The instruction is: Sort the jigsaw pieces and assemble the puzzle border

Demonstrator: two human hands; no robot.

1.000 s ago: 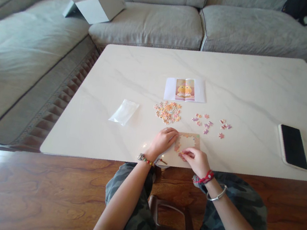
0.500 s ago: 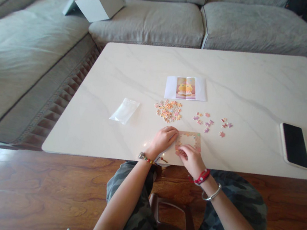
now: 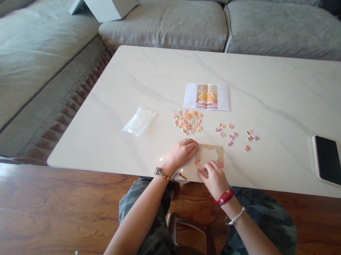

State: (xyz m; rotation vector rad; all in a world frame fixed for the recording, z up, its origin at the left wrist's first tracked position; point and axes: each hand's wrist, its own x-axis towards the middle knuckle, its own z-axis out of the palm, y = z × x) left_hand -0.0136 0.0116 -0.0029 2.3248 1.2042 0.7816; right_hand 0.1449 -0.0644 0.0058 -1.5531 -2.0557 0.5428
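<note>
A partly assembled jigsaw puzzle (image 3: 220,159) lies flat near the table's front edge, a ring of joined pink and orange border pieces around a pale middle. My left hand (image 3: 183,152) rests at its left side, fingers pressed together and closed over that edge. Over the lower border, my right hand (image 3: 213,176) is closed in a pinch, with its fingertips at the bottom left part. Whatever is between those fingers is too small and hidden to make out. Just beyond the puzzle is a pile of loose puzzle pieces (image 3: 187,121), mostly orange and yellow.
Two smaller groups of pieces, one of purple and pink pieces (image 3: 231,136) and another (image 3: 249,138), lie right of the pile. A creased picture sheet (image 3: 192,96) is behind. Left is a clear plastic bag (image 3: 139,122); far right, a phone (image 3: 328,160) on the white table (image 3: 282,90).
My right hand has shifted slightly, its fingertips now a little lower at the puzzle's bottom border, and more of the inner opening shows. My left hand stays in place.
</note>
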